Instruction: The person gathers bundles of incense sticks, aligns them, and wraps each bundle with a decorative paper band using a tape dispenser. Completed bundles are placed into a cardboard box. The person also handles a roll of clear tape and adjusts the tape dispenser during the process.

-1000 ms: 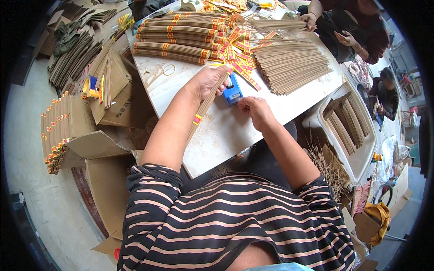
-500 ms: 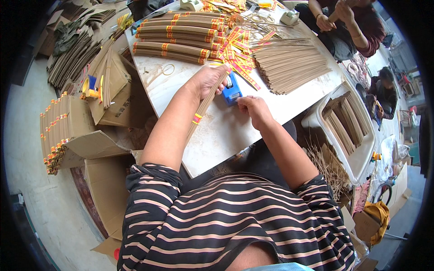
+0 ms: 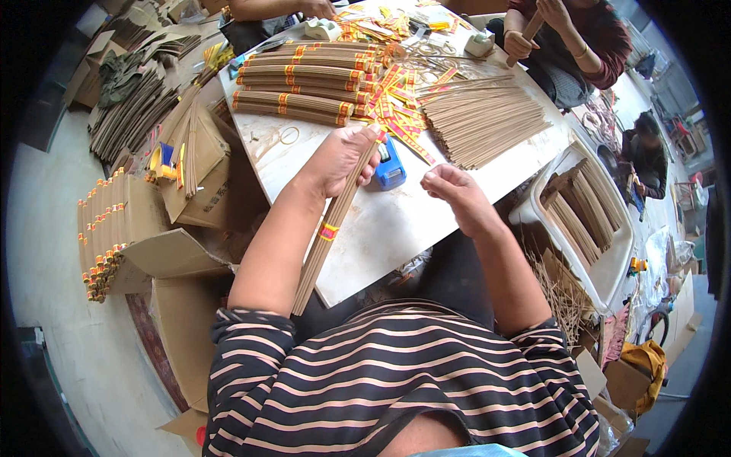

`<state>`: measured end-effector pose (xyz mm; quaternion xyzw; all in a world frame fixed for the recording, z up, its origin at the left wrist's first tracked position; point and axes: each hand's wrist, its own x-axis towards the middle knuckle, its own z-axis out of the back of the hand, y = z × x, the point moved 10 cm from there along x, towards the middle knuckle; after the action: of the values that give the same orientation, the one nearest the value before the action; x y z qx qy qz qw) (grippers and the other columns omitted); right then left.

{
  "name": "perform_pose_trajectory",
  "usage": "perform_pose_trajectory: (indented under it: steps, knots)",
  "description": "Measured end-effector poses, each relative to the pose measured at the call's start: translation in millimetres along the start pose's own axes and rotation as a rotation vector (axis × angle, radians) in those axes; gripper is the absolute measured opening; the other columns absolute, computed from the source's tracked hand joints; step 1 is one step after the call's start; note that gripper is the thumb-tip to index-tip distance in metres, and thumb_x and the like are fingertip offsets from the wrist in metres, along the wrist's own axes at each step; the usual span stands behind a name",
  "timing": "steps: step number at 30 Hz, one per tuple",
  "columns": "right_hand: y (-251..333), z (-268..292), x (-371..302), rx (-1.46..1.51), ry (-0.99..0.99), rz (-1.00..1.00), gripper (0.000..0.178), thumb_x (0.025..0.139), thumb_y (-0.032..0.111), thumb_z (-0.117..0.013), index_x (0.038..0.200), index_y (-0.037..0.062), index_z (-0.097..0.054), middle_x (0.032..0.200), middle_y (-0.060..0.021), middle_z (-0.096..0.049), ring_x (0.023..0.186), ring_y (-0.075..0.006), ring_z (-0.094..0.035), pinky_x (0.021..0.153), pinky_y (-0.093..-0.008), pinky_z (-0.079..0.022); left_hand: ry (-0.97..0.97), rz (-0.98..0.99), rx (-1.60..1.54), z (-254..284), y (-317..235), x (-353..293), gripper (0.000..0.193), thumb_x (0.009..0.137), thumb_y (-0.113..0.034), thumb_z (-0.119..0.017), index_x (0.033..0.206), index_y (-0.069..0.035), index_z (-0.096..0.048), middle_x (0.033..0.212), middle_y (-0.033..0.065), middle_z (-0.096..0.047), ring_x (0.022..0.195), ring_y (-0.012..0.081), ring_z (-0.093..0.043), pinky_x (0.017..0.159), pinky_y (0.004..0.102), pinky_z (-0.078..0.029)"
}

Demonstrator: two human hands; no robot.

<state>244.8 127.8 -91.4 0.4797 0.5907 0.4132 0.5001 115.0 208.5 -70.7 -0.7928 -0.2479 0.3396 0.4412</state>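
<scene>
My left hand (image 3: 343, 161) is closed round a slim bundle of brown incense sticks (image 3: 311, 266). A red and yellow paper band (image 3: 328, 231) circles the bundle partway down, and its lower end slants toward my left elbow. A blue tape dispenser (image 3: 391, 171) stands on the table just right of that hand. Beyond it, my right hand (image 3: 458, 196) is held in a pinch, apart from the dispenser; whatever its fingertips hold is too small to make out. Red and yellow paper labels (image 3: 401, 114) lie scattered beyond the dispenser.
Banded incense bundles (image 3: 297, 82) are stacked on the far left of the white table (image 3: 365, 255); loose sticks (image 3: 483, 122) lie to the right. A white tub (image 3: 609, 278) of sticks stands right, an open cardboard box (image 3: 179, 312) left. Co-workers' hands (image 3: 519, 46) are across the table.
My right hand has drawn away from the tape dispenser, to the right and nearer me. The bundle in my left hand stands out more fully. A co-worker's arm has appeared at the far edge.
</scene>
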Motion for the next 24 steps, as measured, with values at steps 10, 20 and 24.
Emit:
perform_pose_trajectory:
  steps: [10, 20, 24]
  knots:
    - [96, -68, -48, -0.275, 0.294, 0.289, 0.020, 0.085, 0.023, -0.062, 0.082, 0.0033, -0.059, 0.075, 0.0020, -0.050, 0.072, -0.0065, -0.045, 0.064, -0.0210, -0.039, 0.022, -0.002, 0.167, -56, -2, -97, 0.021, 0.086, -0.022, -0.059, 0.092, -0.003, -0.052, 0.063, -0.0011, -0.050, 0.047, 0.0038, -0.046, 0.042, 0.0157, -0.038]
    - [95, -85, -61, -0.337, 0.346, 0.195, 0.019, 0.084, 0.021, -0.062, 0.087, 0.0017, -0.063, 0.069, 0.0028, -0.053, 0.067, -0.0059, -0.047, 0.063, -0.0207, -0.040, -0.028, -0.003, 0.272, -66, 3, -115, 0.020, 0.083, -0.017, -0.059, 0.095, -0.002, -0.052, 0.066, -0.0007, -0.050, 0.050, 0.0036, -0.047, 0.043, 0.0166, -0.039]
    - [101, -85, -65, -0.417, 0.292, 0.223, 0.019, 0.084, 0.020, -0.062, 0.085, 0.0010, -0.063, 0.072, 0.0001, -0.057, 0.068, -0.0071, -0.048, 0.064, -0.0225, -0.041, -0.033, -0.024, 0.308, -67, 3, -116, 0.021, 0.083, -0.017, -0.058, 0.096, -0.001, -0.052, 0.067, -0.0004, -0.050, 0.051, 0.0042, -0.047, 0.044, 0.0175, -0.039]
